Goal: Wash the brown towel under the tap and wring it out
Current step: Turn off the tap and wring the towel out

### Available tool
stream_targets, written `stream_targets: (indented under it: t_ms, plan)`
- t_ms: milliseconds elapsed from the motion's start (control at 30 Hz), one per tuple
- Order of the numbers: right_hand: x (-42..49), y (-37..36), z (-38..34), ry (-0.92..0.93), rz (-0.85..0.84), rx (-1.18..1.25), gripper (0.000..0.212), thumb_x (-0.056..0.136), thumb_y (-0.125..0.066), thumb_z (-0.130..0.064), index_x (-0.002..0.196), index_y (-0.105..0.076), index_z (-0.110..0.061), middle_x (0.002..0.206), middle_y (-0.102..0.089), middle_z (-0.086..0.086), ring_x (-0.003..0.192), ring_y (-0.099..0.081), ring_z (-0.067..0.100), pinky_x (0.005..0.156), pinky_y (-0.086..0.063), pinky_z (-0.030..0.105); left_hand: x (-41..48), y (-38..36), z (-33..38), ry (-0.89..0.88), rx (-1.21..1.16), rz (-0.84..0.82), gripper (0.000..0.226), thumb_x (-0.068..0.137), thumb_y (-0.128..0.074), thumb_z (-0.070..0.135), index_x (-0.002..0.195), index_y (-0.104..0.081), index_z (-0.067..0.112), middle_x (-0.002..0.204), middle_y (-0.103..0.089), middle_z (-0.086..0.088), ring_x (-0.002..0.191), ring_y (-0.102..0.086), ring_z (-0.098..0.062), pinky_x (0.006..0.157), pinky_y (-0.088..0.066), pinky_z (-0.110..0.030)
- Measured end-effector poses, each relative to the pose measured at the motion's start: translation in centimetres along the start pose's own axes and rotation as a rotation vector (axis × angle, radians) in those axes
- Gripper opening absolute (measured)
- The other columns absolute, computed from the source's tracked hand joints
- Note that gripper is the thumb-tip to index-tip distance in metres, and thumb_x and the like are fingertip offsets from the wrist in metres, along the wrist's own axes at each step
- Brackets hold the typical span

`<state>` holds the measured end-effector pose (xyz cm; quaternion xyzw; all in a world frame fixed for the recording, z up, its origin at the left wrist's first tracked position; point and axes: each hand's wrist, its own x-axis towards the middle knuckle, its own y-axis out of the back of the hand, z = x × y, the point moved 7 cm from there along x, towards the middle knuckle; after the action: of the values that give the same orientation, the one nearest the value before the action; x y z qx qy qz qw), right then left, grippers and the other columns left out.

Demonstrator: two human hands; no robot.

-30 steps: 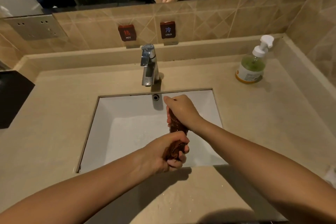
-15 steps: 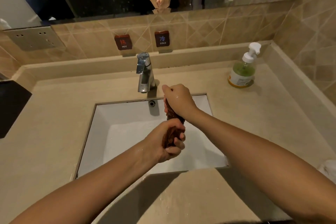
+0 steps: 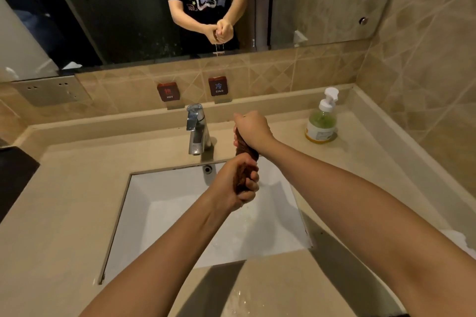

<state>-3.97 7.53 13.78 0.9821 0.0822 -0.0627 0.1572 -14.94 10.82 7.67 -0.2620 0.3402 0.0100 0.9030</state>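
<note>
Two hands wring one brown towel [image 3: 242,177], twisted into a tight rope, above the far side of the single white sink [image 3: 164,216]. The nearer left hand [image 3: 231,188] is closed fully round the towel's lower end. The farther right hand [image 3: 253,128] is fisted round its upper end, just right of the one chrome tap [image 3: 196,128]. One green soap bottle [image 3: 321,121] stands far right on the counter [image 3: 64,201]. Two wall signs, HOT [image 3: 167,91] and COLD [image 3: 218,86], hang behind the tap.
</note>
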Motion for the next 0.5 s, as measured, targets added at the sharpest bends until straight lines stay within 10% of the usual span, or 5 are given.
stream_targets:
  t_ms: [167,300,500]
  plan:
    - [-0.6,1.4,-0.1,-0.014,-0.124,0.322,0.041,0.095,-0.049,-0.029,0.063,-0.056,-0.004,0.057,-0.057,0.012,0.052,-0.057,0.025,0.063,-0.053,0.035,-0.7,-0.2,1.4,-0.048,0.195,-0.072,0.009,0.084,-0.053,0.014,0.076,-0.052,0.01,0.058,-0.053,-0.001,0.039,-0.045,-0.008,0.033,-0.029,-0.015]
    - [-1.0,3.7,2.6,-0.121,-0.246,0.055,0.053,0.09,-0.04,-0.059,0.11,-0.059,-0.014,0.107,-0.066,0.009,0.097,-0.065,0.025,0.078,-0.057,0.041,-1.1,0.4,2.6,-0.169,0.338,-0.082,0.025,0.087,-0.063,0.02,0.107,-0.054,0.007,0.08,-0.062,-0.009,0.065,-0.061,-0.019,0.052,-0.051,-0.027]
    - [-3.2,6.5,4.9,-0.126,-0.29,0.106,0.034,0.091,-0.055,-0.041,0.097,-0.062,-0.009,0.098,-0.069,0.011,0.087,-0.069,0.023,0.074,-0.06,0.037,-0.6,-0.3,2.6,-0.234,0.665,-0.088,0.034,0.091,-0.06,0.03,0.122,-0.056,0.016,0.108,-0.065,-0.009,0.092,-0.063,-0.02,0.071,-0.053,-0.027]
